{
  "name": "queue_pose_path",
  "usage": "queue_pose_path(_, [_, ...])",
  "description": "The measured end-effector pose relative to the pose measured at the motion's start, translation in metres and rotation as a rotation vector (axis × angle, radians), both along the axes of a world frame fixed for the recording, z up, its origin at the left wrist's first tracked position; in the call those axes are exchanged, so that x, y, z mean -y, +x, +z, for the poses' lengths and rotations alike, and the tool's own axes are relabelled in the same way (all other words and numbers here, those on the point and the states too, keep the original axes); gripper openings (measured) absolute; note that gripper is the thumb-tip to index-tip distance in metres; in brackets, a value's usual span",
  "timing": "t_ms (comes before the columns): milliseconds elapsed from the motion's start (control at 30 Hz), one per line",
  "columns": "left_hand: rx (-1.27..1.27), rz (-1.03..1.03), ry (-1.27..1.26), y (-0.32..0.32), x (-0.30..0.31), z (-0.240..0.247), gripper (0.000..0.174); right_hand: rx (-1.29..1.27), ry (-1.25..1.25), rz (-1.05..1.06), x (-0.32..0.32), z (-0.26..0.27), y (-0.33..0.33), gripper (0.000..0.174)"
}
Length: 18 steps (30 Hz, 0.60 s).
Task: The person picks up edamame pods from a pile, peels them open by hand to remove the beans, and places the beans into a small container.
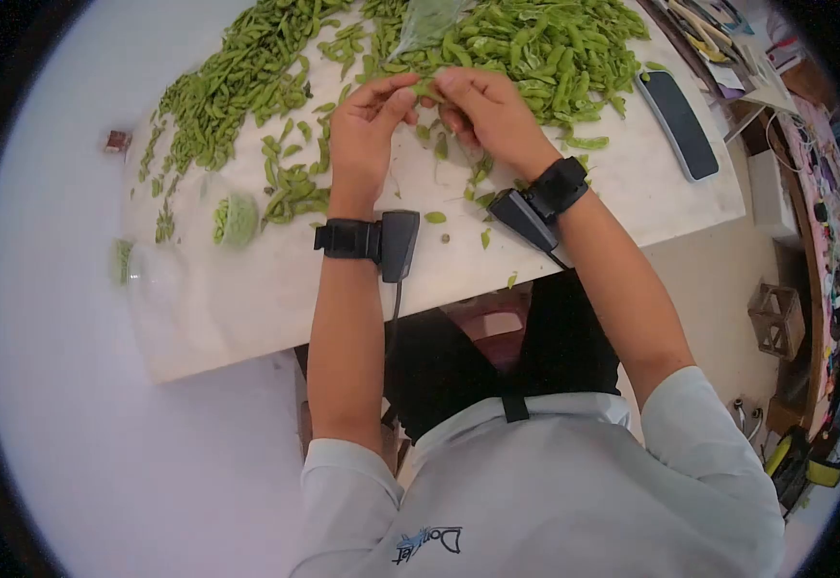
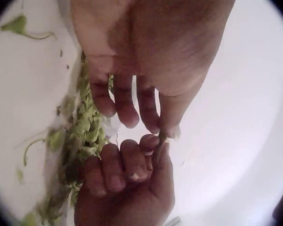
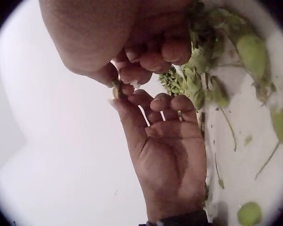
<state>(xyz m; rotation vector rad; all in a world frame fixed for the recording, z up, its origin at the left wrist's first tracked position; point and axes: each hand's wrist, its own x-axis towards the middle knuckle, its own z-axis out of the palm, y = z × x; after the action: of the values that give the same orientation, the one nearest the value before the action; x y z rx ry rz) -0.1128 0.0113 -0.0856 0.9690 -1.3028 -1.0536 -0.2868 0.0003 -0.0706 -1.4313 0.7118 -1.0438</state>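
A green soybean pod (image 1: 426, 91) is held between both hands over the white table (image 1: 266, 299). My left hand (image 1: 364, 135) pinches one end with thumb and forefinger, its other fingers loosely bent. From the other side, my right hand (image 1: 497, 118) grips the pod with its thumb and curled forefinger. In the left wrist view the pod (image 2: 161, 141) shows as a small piece between the meeting thumbs. A pale edge shows on the pod (image 3: 116, 89) in the right wrist view; most of it is hidden by the fingertips.
A large heap of pods (image 1: 564, 63) lies beyond the hands, another pile (image 1: 237, 87) at the left. A clear plastic bag (image 1: 426, 27) sits among them. Clear cups with green beans, one nearer (image 1: 239, 222), one farther left (image 1: 123, 262), stand left. A phone (image 1: 680, 125) lies right.
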Motion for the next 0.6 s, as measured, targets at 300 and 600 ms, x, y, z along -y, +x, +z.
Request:
queue_pose_path(300, [0.056,0.047,-0.008,-0.007,-0.009,0.013,0.020,-0.075,-0.085,0.103,-0.003,-0.008,0.001,0.036])
queue_pose_path(600, [-0.161,-0.127,-0.030,-0.005,-0.003,-0.001,0.018,-0.194,-0.293,-0.006,0.004,-0.006,-0.002,0.031])
